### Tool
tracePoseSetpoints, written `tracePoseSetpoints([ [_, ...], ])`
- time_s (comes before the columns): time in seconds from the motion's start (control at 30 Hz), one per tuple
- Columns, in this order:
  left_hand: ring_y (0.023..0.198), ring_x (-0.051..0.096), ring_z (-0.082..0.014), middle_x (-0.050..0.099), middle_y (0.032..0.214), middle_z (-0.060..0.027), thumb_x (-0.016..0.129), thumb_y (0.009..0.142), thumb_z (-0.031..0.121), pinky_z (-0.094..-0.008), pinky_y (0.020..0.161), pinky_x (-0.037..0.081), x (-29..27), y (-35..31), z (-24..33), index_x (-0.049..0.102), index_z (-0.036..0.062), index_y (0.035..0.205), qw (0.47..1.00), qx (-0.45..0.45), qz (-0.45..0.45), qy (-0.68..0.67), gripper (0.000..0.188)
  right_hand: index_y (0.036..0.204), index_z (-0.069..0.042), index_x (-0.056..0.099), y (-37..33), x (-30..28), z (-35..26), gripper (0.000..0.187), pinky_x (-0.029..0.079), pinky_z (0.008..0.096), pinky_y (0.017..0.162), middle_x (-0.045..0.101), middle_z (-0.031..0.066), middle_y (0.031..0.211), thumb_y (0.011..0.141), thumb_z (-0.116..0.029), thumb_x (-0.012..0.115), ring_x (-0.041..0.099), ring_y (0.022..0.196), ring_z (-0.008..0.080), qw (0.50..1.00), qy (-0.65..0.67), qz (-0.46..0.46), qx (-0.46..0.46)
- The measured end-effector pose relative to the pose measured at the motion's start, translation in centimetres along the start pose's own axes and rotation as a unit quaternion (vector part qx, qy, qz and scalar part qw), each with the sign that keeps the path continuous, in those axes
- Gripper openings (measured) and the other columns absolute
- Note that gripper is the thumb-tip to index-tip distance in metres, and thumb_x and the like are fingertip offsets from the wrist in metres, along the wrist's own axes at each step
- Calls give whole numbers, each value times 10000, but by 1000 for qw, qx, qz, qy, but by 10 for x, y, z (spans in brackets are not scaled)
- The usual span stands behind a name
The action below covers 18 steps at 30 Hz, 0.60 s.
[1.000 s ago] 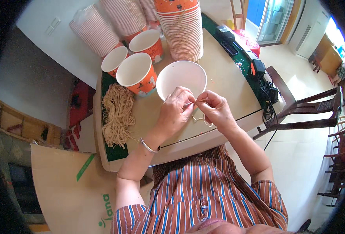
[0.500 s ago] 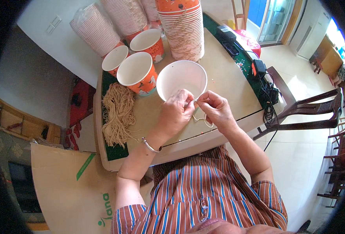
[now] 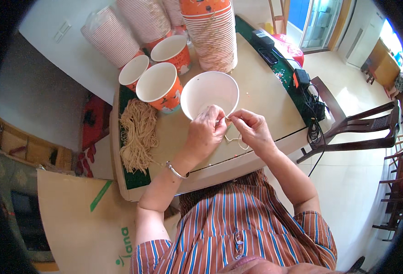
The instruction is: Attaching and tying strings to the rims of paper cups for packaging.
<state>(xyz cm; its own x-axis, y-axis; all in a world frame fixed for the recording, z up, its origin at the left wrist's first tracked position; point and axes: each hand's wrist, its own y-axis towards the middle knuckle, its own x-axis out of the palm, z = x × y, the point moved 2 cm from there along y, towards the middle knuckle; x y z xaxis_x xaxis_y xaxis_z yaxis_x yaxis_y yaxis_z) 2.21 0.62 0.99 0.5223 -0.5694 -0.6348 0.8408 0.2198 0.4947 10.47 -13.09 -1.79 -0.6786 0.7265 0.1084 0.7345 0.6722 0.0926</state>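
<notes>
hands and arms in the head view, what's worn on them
Both forearms are bare. The left hand has a thin silver bangle at the wrist; the right hand shows nothing worn at the wrist. Short sleeves of a shirt striped rust, blue and white cover the upper arms.

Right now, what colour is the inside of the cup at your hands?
White inside the cup, seen in the head view.
</notes>
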Motion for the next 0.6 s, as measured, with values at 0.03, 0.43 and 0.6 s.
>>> tracePoseSetpoints([
  [0.03, 790, 629, -343, 600, 816, -144, 656, 814, 26, -457, 690, 497, 0, 1, 1, 539, 49, 934, 1000, 1, -1, 0, 170, 990, -12, 683, 1, -2, 6, 125, 333, 179, 488, 587, -68, 735, 979, -108, 603, 445, 585, -14, 1000, -14, 12, -20],
  [0.43, 791, 622, -367, 591, 847, -164, 634, 845, 8, -459, 684, 499, -2, 4, 3, 530, 35, 934, 1000, 16, 0, -4, 139, 1006, 27, 705, 2, -5, 14, 134, 442, 185, 644, 666, -36, 823, 956, -72, 630, 538, 751, 4, 997, -74, 8, -12],
  [0.6, 792, 626, -369, 595, 852, -164, 634, 853, 14, -458, 679, 504, -2, 3, 0, 535, 35, 941, 1000, -5, -13, -11, 134, 975, 28, 721, -1, -2, 6, 135, 446, 189, 644, 670, -36, 802, 946, -80, 646, 539, 746, 9, 995, -94, 7, -25],
])
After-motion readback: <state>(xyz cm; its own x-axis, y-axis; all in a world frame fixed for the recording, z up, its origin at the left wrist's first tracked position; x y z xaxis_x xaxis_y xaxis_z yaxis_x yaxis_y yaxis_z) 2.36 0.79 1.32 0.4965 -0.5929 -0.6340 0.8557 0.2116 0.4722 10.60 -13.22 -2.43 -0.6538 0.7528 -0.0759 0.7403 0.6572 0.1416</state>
